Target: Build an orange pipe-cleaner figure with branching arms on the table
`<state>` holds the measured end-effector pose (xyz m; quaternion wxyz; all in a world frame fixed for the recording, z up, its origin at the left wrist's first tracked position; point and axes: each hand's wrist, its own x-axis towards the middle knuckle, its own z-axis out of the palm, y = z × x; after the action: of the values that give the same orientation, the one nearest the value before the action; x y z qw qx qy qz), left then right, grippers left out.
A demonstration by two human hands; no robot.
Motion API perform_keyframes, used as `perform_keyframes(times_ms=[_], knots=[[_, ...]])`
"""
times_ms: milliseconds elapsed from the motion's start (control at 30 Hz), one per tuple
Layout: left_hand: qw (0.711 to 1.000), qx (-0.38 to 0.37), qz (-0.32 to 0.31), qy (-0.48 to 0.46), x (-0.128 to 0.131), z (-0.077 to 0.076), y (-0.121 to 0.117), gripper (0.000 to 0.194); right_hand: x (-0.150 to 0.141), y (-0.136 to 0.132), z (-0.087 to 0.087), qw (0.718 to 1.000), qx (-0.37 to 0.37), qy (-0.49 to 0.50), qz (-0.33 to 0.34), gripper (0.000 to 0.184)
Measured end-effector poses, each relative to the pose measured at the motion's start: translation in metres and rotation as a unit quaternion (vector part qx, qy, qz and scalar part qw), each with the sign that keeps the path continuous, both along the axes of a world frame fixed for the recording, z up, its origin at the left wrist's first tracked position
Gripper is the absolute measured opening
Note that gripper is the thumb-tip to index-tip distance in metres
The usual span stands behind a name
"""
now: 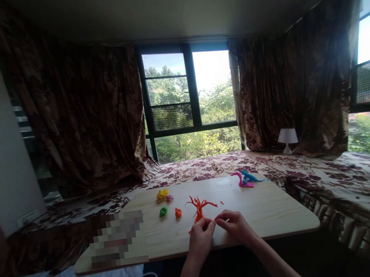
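Note:
An orange clay figure shaped like a bare tree (198, 206) stands on the table, its branches spreading upward and to the right. My left hand (202, 234) is closed in a pinch just in front of its base and hides the lowest part. Close beside it, my right hand (233, 224) also pinches, fingertips nearly meeting those of the left. Whatever lies between the fingers is too small or hidden to name. A tiny orange bit (222, 202) rests just beyond my right hand. Left of the tree sits an orange lump of clay (178, 213).
A green clay lump (163, 211), a yellow one (161, 194) and a pink one (169, 198) lie left on the pale table (271, 213). Pink (244, 181) and blue (251, 177) clay figures stand at the back right. A white lamp (287, 137) is beyond.

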<state>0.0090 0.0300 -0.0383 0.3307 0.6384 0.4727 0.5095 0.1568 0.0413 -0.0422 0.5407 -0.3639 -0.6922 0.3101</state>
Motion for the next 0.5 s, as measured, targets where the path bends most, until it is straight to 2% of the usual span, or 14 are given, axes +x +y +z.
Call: perform_keyframes(times_ms=[233, 500], knots=[[1.0, 0.008, 0.019, 0.004, 0.0018, -0.0003, -0.0003, 0.034, 0.0013, -0.0011, 0.0036, 1.0, -0.018, -0.007, -0.015, 0.027], [1.0, 0.0, -0.008, -0.011, 0.0019, -0.007, 0.0033, 0.032, 0.0011, 0.0026, -0.0017, 1.0, -0.018, -0.006, -0.013, 0.025]])
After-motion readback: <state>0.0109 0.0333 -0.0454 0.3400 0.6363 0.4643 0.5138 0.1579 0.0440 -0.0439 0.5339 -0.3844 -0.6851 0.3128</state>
